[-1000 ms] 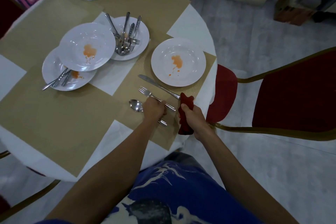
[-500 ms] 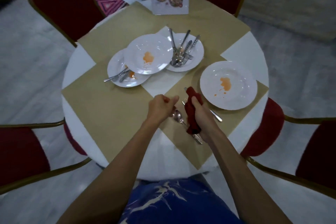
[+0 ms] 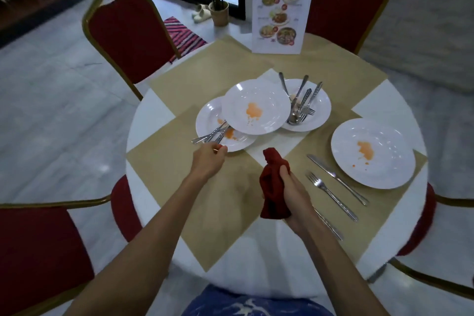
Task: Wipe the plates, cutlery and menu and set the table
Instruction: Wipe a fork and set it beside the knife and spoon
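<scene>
Right grip [image 3: 287, 195] clutches the red cloth [image 3: 273, 187]; left grip [image 3: 209, 160], loosely curled and empty, nears the cutlery [image 3: 211, 134].

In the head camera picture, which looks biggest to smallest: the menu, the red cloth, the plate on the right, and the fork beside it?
1. Plate, widest in the picture.
2. Menu, though it stands farther off, so this is unsure.
3. Red cloth.
4. Fork, long but thin.

Glossy white plates [image 3: 373, 152]; shiny metal cutlery [image 3: 331, 190]; matt red cloth [image 3: 273, 185]; matt tan paper-like mats [image 3: 166, 161].
</scene>
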Demonstrator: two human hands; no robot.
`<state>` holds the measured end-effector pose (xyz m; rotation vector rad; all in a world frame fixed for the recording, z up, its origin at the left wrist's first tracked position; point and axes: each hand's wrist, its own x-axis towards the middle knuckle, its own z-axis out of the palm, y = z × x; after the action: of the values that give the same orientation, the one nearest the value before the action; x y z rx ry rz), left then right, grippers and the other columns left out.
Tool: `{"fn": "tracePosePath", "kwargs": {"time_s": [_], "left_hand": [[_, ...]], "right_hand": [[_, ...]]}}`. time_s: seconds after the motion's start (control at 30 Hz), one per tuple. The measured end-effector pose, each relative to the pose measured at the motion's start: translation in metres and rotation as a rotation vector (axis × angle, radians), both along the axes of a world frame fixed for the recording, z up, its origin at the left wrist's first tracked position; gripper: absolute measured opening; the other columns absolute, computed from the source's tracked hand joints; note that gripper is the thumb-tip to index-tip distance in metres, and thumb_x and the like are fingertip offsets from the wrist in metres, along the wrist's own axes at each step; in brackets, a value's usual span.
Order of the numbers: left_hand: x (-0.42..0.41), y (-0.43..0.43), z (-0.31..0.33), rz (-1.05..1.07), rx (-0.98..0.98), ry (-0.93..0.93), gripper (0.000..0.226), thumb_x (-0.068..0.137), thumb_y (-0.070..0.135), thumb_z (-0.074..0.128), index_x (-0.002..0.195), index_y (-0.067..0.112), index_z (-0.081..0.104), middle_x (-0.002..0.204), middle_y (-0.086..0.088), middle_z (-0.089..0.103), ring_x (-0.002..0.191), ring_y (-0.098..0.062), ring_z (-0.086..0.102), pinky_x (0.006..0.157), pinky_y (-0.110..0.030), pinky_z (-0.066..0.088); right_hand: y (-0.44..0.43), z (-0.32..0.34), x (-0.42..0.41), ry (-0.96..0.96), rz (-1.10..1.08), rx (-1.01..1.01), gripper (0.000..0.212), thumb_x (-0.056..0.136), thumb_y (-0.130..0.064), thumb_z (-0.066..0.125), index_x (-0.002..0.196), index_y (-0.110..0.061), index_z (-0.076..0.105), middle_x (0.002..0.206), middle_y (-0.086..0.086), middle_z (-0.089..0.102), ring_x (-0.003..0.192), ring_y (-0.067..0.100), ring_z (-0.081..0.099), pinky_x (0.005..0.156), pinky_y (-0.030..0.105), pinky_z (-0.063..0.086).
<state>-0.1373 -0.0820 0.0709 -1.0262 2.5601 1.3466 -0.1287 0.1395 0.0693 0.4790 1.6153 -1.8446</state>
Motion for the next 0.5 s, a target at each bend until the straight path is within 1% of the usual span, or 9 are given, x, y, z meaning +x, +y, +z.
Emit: {"fn": "tracePosePath", "kwargs": {"time_s": [0.1, 0.17, 0.23, 0.27, 0.33, 0.4, 0.43, 0.5], "left_hand": [[-0.018, -0.028, -0.003, -0.048, -0.026, -0.021, 0.022, 0.093, 0.027, 0.058, 0.095, 0.013, 0.075, 0.091, -0.005, 0.072, 0.082, -0.026, 0.065, 0.075, -0.032, 0.056], [-0.027, -0.041, -0.005, -0.084, -0.036, -0.029, 0.022, 0.094, 0.026, 0.058, 0.093, 0.011, 0.074, 0.088, -0.005, 0.07, 0.082, -0.027, 0.064, 0.072, -0.032, 0.054], [-0.034, -0.048, -0.006, -0.116, -0.031, -0.044, 0.024, 0.095, 0.026, 0.058, 0.092, 0.008, 0.073, 0.084, -0.007, 0.069, 0.082, -0.027, 0.062, 0.071, -0.032, 0.051], [-0.037, -0.051, -0.008, -0.131, -0.026, -0.053, 0.026, 0.095, 0.026, 0.057, 0.091, 0.006, 0.073, 0.084, -0.008, 0.069, 0.081, -0.027, 0.061, 0.072, -0.032, 0.05], [-0.044, -0.054, -0.014, -0.148, -0.001, -0.06, 0.028, 0.093, 0.028, 0.057, 0.088, 0.005, 0.072, 0.085, -0.012, 0.072, 0.08, -0.029, 0.063, 0.076, -0.036, 0.055], [-0.049, -0.055, -0.022, -0.135, 0.051, -0.068, 0.033, 0.086, 0.037, 0.057, 0.084, 0.008, 0.073, 0.084, -0.009, 0.074, 0.082, -0.03, 0.069, 0.084, -0.044, 0.058], [-0.053, -0.055, -0.026, -0.122, 0.087, -0.072, 0.036, 0.083, 0.042, 0.057, 0.084, 0.01, 0.073, 0.084, -0.007, 0.075, 0.082, -0.028, 0.07, 0.085, -0.045, 0.058], [-0.061, -0.049, -0.03, -0.09, 0.17, -0.075, 0.034, 0.089, 0.038, 0.057, 0.091, 0.008, 0.074, 0.087, -0.006, 0.076, 0.074, -0.021, 0.071, 0.08, -0.04, 0.061]], "right_hand": [[-0.014, 0.0, 0.006, 0.018, -0.027, -0.034, 0.037, 0.107, -0.05, 0.041, 0.128, -0.034, 0.066, 0.105, -0.001, 0.073, 0.083, 0.015, 0.066, 0.074, 0.033, 0.052], [-0.022, 0.0, 0.009, 0.009, -0.065, -0.032, 0.035, 0.107, -0.049, 0.042, 0.126, -0.034, 0.067, 0.106, 0.002, 0.074, 0.081, 0.016, 0.065, 0.071, 0.032, 0.052], [-0.028, -0.002, 0.011, 0.012, -0.099, -0.027, 0.037, 0.107, -0.049, 0.042, 0.127, -0.031, 0.067, 0.106, 0.004, 0.074, 0.082, 0.017, 0.066, 0.071, 0.033, 0.053], [-0.031, -0.003, 0.012, 0.017, -0.113, -0.031, 0.039, 0.106, -0.05, 0.042, 0.129, -0.03, 0.067, 0.105, 0.004, 0.074, 0.082, 0.018, 0.066, 0.071, 0.034, 0.053], [-0.036, -0.003, 0.015, 0.025, -0.136, -0.026, 0.04, 0.106, -0.051, 0.042, 0.13, -0.031, 0.066, 0.109, 0.003, 0.074, 0.084, 0.019, 0.066, 0.075, 0.036, 0.054], [-0.04, -0.003, 0.017, 0.017, -0.158, -0.014, 0.039, 0.106, -0.052, 0.041, 0.129, -0.033, 0.067, 0.112, 0.004, 0.074, 0.085, 0.019, 0.066, 0.077, 0.036, 0.054], [-0.042, -0.002, 0.018, 0.016, -0.168, -0.008, 0.04, 0.106, -0.052, 0.041, 0.128, -0.033, 0.067, 0.112, 0.004, 0.074, 0.085, 0.018, 0.066, 0.076, 0.036, 0.054], [-0.045, -0.003, 0.019, 0.013, -0.183, -0.008, 0.04, 0.106, -0.052, 0.04, 0.128, -0.033, 0.067, 0.114, 0.004, 0.074, 0.085, 0.016, 0.066, 0.074, 0.033, 0.053]]}}
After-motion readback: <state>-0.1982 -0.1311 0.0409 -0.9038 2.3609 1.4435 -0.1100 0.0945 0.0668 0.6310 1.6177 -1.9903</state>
